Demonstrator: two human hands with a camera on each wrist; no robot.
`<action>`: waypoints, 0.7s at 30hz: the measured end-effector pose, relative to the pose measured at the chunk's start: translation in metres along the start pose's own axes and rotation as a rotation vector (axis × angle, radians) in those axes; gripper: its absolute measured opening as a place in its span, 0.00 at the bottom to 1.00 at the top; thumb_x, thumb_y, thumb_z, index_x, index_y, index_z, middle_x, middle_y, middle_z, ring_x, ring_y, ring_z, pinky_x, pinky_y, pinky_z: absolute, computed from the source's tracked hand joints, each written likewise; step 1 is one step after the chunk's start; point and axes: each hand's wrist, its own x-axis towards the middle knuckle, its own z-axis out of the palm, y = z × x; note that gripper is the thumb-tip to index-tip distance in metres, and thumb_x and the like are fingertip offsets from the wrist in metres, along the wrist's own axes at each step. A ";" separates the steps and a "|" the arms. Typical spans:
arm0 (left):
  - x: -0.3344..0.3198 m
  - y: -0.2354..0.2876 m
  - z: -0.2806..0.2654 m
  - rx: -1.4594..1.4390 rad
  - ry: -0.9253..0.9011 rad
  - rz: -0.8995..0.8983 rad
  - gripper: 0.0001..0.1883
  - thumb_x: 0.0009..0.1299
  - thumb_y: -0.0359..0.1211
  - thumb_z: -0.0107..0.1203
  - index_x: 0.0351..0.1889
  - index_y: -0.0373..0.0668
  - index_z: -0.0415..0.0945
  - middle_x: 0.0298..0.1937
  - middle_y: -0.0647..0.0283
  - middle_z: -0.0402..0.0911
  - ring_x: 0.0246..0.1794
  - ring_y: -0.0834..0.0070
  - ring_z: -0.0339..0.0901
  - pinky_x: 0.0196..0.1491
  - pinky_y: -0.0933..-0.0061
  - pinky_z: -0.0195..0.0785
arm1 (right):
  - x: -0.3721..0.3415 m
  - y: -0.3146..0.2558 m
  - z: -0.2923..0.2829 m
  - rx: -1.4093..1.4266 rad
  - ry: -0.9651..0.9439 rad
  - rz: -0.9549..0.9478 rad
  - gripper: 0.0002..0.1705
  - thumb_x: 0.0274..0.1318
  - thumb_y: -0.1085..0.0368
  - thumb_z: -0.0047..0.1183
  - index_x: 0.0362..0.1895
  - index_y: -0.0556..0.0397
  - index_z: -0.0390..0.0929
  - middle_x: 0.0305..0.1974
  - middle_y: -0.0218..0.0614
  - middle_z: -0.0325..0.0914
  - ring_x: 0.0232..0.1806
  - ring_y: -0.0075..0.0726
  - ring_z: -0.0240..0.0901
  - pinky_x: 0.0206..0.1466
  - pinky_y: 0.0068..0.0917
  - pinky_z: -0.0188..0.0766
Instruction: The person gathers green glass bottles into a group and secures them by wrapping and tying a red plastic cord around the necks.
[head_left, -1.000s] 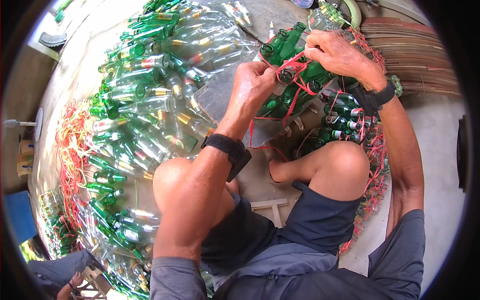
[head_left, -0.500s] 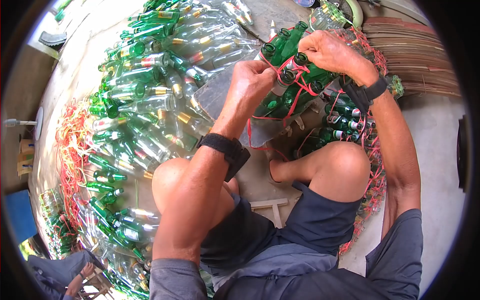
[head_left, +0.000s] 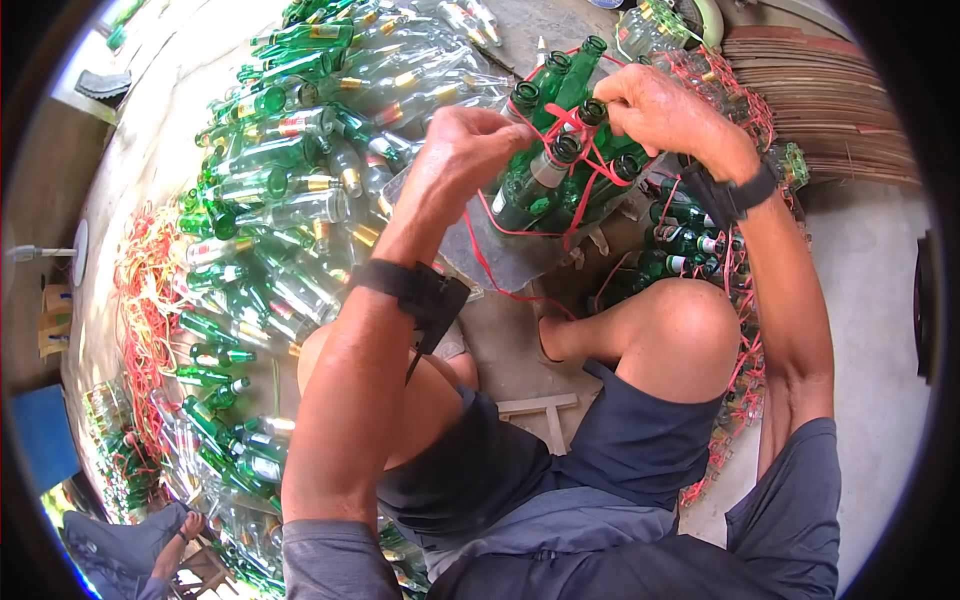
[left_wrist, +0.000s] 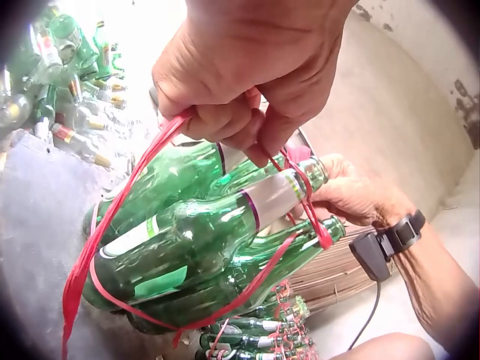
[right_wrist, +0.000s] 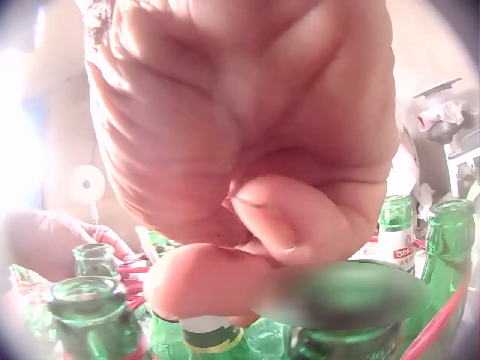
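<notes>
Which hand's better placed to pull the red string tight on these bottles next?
Probably the left hand: it grips the red string, with a length hanging down. The right hand is by the bottle necks, its hold unclear.

You're in what looks like a rough bottle-sorting workshop: loose green and clear bottles [head_left: 280, 185] lie in heaps across the bare, worn floor [head_left: 505, 350]. Around you are tangles of red cord [head_left: 145, 300], bundles of bottles [head_left: 690, 240] tied with it, and a stack of thin brown sheets [head_left: 810, 105]. The plastered wall [left_wrist: 442, 64] is stained.
</notes>
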 end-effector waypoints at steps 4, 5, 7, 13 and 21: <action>0.001 0.005 -0.013 0.048 -0.015 -0.005 0.19 0.71 0.43 0.69 0.44 0.34 0.90 0.29 0.73 0.80 0.30 0.85 0.69 0.33 0.75 0.63 | -0.034 -0.022 0.026 -0.373 0.405 -0.104 0.15 0.65 0.65 0.54 0.27 0.61 0.71 0.24 0.50 0.74 0.30 0.56 0.76 0.38 0.47 0.71; 0.000 0.005 -0.013 0.064 -0.021 0.021 0.18 0.71 0.42 0.69 0.44 0.34 0.90 0.29 0.73 0.80 0.31 0.85 0.70 0.34 0.75 0.64 | -0.044 -0.032 0.032 -0.265 0.390 -0.088 0.15 0.65 0.63 0.57 0.28 0.60 0.74 0.27 0.50 0.75 0.31 0.57 0.76 0.38 0.47 0.71; -0.001 0.006 -0.013 0.087 -0.029 0.051 0.18 0.71 0.42 0.69 0.44 0.33 0.90 0.29 0.72 0.80 0.31 0.85 0.70 0.34 0.75 0.65 | -0.056 -0.037 0.042 -0.235 0.347 -0.024 0.18 0.64 0.53 0.63 0.33 0.57 0.83 0.35 0.52 0.81 0.43 0.63 0.80 0.46 0.52 0.75; 0.007 0.002 -0.008 0.263 0.067 0.213 0.14 0.72 0.36 0.67 0.40 0.31 0.89 0.25 0.70 0.83 0.26 0.85 0.72 0.30 0.76 0.67 | -0.058 -0.031 0.060 -0.230 0.431 -0.030 0.17 0.62 0.55 0.66 0.35 0.58 0.82 0.38 0.48 0.79 0.42 0.63 0.80 0.46 0.53 0.75; 0.011 0.005 -0.004 0.464 0.202 0.344 0.11 0.71 0.33 0.66 0.40 0.33 0.88 0.24 0.62 0.85 0.26 0.84 0.76 0.32 0.72 0.72 | -0.059 -0.026 0.063 -0.202 0.461 -0.056 0.16 0.61 0.56 0.66 0.35 0.58 0.81 0.37 0.48 0.78 0.42 0.63 0.80 0.46 0.53 0.75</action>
